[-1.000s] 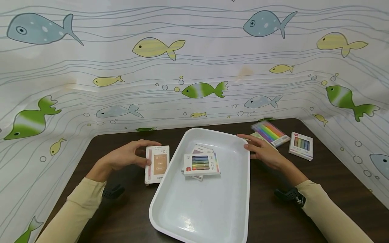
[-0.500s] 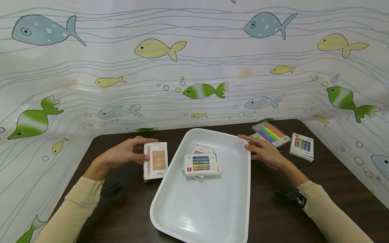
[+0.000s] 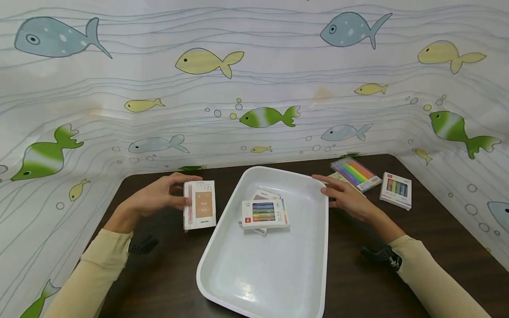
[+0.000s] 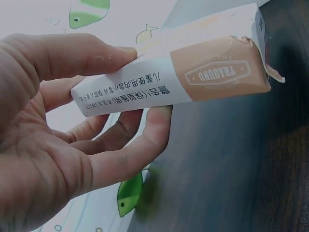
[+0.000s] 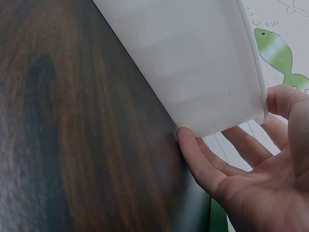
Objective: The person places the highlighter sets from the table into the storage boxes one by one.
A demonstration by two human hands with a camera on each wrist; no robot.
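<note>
My left hand pinches a white-and-tan cardboard box left of a white plastic tray. In the left wrist view the thumb lies on one face of the box and the curled fingers sit under the opposite face; a torn flap sticks out at its far end. At the tray's far right corner, my right hand grips the rim, its fingers bent around the outer wall. Inside the tray lies a white box of coloured sticks on top of other flat packs.
Beyond the right hand lie a rainbow-striped pack and another white box with a coloured window. Fish-printed sheeting rises behind and beside the dark wooden table.
My left hand has drawn the white-and-tan box left and slightly away from me, widening the gap to the tray. The right hand and tray have stayed in place.
</note>
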